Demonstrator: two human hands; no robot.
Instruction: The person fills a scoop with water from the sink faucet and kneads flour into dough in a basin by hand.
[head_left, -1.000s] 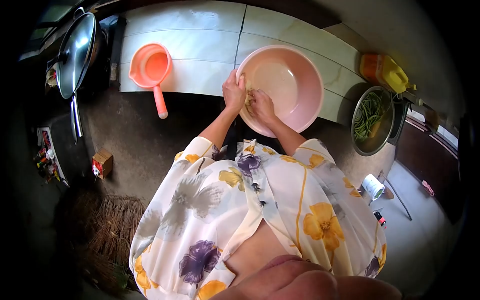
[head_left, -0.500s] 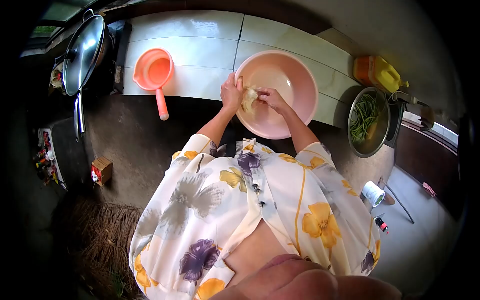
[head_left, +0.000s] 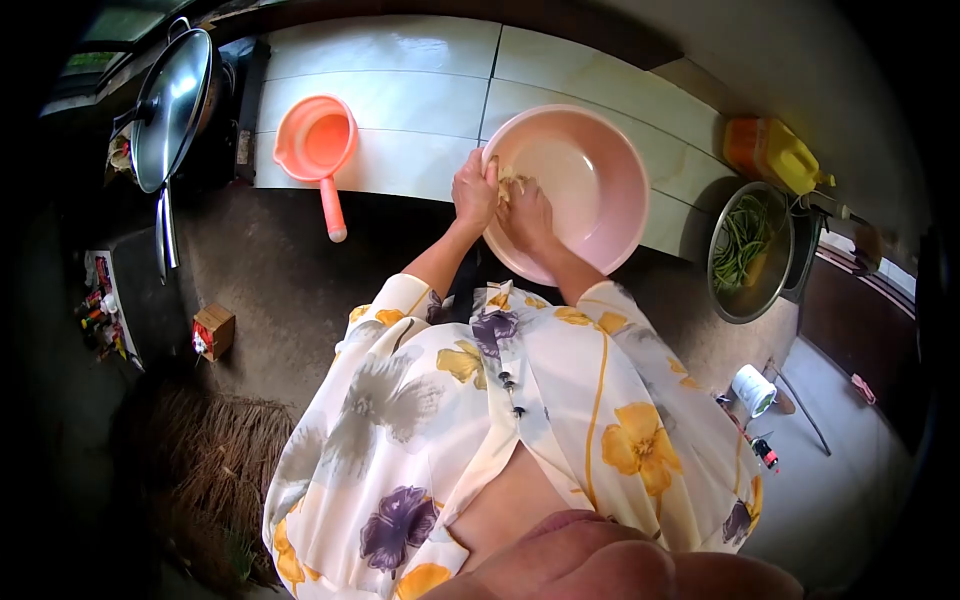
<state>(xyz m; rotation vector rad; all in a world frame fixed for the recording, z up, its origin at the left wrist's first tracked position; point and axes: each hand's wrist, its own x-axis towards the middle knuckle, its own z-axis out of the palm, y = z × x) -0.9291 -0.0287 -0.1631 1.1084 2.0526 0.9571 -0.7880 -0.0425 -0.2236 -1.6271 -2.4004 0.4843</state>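
Observation:
A pink basin (head_left: 610,190) stands at the front edge of the tiled counter, tilted slightly towards me. My left hand (head_left: 474,190) is closed on the basin's left rim, thumb on the inner side. Inside the basin, against its left wall, my right hand (head_left: 526,215) has its fingers curled in a pale, doughy-looking mass (head_left: 512,184). Most of that mass is hidden by the fingers. To the left, an orange-pink dipper (head_left: 325,140) rests on the counter with its handle over the front edge.
On the right are a metal bowl of green beans (head_left: 741,245) and a yellow jug (head_left: 790,160). A lidded pan (head_left: 172,110) is at the upper left. Below lie a small cardboard box (head_left: 214,332), a white tub (head_left: 752,390) and a straw heap (head_left: 225,450).
My right hand, which was pulling at the pale mass with pinched fingers, has pressed back down against the basin's left side. The view has shifted slightly. My left hand stays at the rim.

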